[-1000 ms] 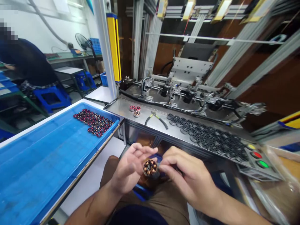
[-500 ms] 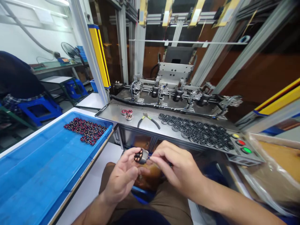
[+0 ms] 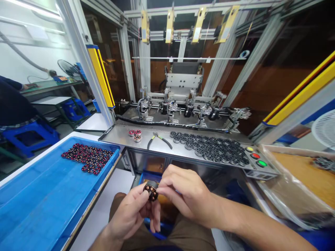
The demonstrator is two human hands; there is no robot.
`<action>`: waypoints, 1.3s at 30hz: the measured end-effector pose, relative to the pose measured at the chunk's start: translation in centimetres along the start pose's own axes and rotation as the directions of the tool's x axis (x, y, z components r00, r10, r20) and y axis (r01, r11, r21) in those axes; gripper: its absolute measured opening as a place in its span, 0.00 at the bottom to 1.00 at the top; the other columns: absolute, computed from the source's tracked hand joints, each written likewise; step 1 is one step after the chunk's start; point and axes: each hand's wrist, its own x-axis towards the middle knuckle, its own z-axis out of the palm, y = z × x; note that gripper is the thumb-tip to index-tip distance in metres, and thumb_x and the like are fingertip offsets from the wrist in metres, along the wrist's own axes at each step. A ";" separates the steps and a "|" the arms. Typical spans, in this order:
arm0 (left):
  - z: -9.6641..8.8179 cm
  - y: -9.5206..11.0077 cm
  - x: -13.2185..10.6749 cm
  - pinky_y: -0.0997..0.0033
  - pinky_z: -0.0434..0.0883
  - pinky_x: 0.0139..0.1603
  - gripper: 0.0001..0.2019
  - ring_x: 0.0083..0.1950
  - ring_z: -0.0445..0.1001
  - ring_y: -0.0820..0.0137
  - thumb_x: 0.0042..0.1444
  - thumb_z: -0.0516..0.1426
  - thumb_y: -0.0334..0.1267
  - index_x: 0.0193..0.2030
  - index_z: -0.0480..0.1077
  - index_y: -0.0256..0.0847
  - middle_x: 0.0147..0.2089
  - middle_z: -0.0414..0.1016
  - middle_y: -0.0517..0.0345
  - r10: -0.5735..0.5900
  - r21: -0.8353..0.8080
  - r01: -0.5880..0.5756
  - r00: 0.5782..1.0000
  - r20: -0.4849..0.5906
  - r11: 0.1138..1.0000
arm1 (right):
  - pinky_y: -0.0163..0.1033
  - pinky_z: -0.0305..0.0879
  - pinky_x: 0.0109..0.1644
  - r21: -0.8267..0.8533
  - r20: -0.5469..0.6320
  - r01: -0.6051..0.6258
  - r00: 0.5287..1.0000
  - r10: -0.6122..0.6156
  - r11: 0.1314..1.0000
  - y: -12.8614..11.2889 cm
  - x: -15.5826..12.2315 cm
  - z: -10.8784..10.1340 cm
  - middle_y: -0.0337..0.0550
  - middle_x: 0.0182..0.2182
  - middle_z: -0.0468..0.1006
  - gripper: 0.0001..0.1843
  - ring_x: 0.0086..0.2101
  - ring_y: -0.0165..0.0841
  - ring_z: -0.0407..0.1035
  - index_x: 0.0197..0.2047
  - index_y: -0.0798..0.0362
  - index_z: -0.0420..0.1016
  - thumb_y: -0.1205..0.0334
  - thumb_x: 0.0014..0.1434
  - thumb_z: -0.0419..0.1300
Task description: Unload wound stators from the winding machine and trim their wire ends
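Note:
My left hand (image 3: 132,205) holds a small round motor part (image 3: 151,190) between thumb and fingers, above my lap. It has a dark grey rim, and copper windings show on its face, which is turned towards me. My right hand (image 3: 184,191) is closed in a pinch at the part's right edge. Whatever lies between those fingertips is too small to make out. Beyond my hands, on the metal ledge (image 3: 125,140), lie pliers (image 3: 158,138) with green and black handles, jaws pointing away. Three red-and-copper wound stators (image 3: 137,138) sit to their left.
Many dark ring-shaped parts (image 3: 214,148) cover the ledge's right side, beside yellow, red and green buttons (image 3: 255,156). A blue tray (image 3: 39,205) at left holds many wound stators (image 3: 87,157). Behind stands a framed machine (image 3: 183,82). A person (image 3: 15,101) sits far left.
The motor part has been turned, so its copper-wound face now points at me. Both hands are slightly lower, and my right fingertips have moved to its edge. The camera view has shifted.

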 end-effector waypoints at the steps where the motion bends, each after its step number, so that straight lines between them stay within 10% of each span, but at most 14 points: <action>1: 0.2 0.2 -0.1 0.81 0.69 0.21 0.14 0.24 0.77 0.73 0.64 0.55 0.45 0.49 0.70 0.38 0.30 0.76 0.56 0.029 0.021 -0.028 0.999 -0.030 0.999 | 0.34 0.64 0.32 -0.019 -0.022 -0.022 1.000 0.022 1.000 0.0 -0.1 0.0 0.43 0.28 0.72 0.09 0.29 0.30 0.66 0.34 0.56 0.72 0.68 0.66 0.56; 10: 1.3 1.5 -0.1 0.64 0.69 0.61 0.15 0.65 0.68 0.59 0.52 0.67 0.41 0.45 0.71 0.48 0.54 0.74 0.57 0.402 -0.005 -0.407 0.906 -0.133 0.914 | 0.33 0.64 0.32 0.091 -0.123 -0.131 0.982 0.141 0.987 -0.2 0.4 0.4 0.40 0.26 0.73 0.09 0.28 0.28 0.67 0.31 0.56 0.73 0.70 0.64 0.58; 14: 1.2 1.3 1.0 0.66 0.76 0.45 0.25 0.48 0.80 0.59 0.60 0.54 0.59 0.50 0.72 0.37 0.45 0.80 0.45 0.094 -0.117 -0.091 0.995 0.023 0.989 | 0.33 0.66 0.33 0.151 -0.059 -0.029 0.998 0.038 0.988 0.1 0.6 0.1 0.42 0.27 0.74 0.07 0.29 0.29 0.68 0.34 0.56 0.75 0.71 0.64 0.58; 17: 0.9 0.9 1.4 0.71 0.75 0.26 0.31 0.28 0.81 0.62 0.63 0.47 0.61 0.43 0.73 0.30 0.30 0.80 0.43 -0.144 -0.095 0.170 0.962 0.233 0.981 | 0.33 0.66 0.32 0.162 -0.038 -0.033 0.998 0.039 0.986 0.4 0.4 -0.3 0.43 0.27 0.74 0.07 0.28 0.29 0.68 0.34 0.57 0.75 0.71 0.64 0.59; 22: 1.0 0.6 0.9 0.81 0.73 0.24 0.15 0.25 0.79 0.72 0.62 0.59 0.43 0.51 0.71 0.36 0.30 0.79 0.54 0.053 -0.018 -0.052 0.998 0.032 0.998 | 0.33 0.66 0.31 0.064 -0.078 -0.089 0.993 0.094 0.994 0.3 -0.1 -0.5 0.41 0.26 0.74 0.07 0.28 0.29 0.68 0.33 0.56 0.75 0.72 0.63 0.59; 25: 1.2 0.5 0.7 0.83 0.73 0.27 0.22 0.28 0.79 0.76 0.57 0.64 0.34 0.58 0.67 0.46 0.38 0.76 0.59 0.153 0.066 -0.153 0.988 -0.007 0.986 | 0.32 0.66 0.31 0.026 -0.101 -0.137 0.985 0.139 0.990 0.2 -0.4 -0.4 0.42 0.27 0.74 0.06 0.28 0.27 0.68 0.32 0.57 0.75 0.73 0.62 0.60; 34: 1.4 -0.2 1.5 0.73 0.74 0.49 0.20 0.50 0.74 0.71 0.50 0.68 0.29 0.49 0.72 0.46 0.49 0.70 0.56 0.572 0.365 -0.508 0.815 -0.089 0.780 | 0.31 0.65 0.33 0.080 -0.189 -0.198 0.959 0.210 0.977 0.4 -1.1 0.2 0.41 0.27 0.74 0.06 0.28 0.26 0.68 0.32 0.58 0.75 0.74 0.61 0.61; 39: 0.5 -0.1 2.0 0.72 0.73 0.51 0.14 0.49 0.77 0.71 0.52 0.66 0.29 0.45 0.74 0.45 0.58 0.70 0.54 0.560 0.355 -0.495 0.822 -0.106 0.793 | 0.32 0.64 0.30 0.368 -0.192 -0.462 0.811 0.552 0.807 -0.6 -2.1 2.1 0.39 0.24 0.73 0.12 0.26 0.26 0.68 0.27 0.55 0.74 0.64 0.63 0.61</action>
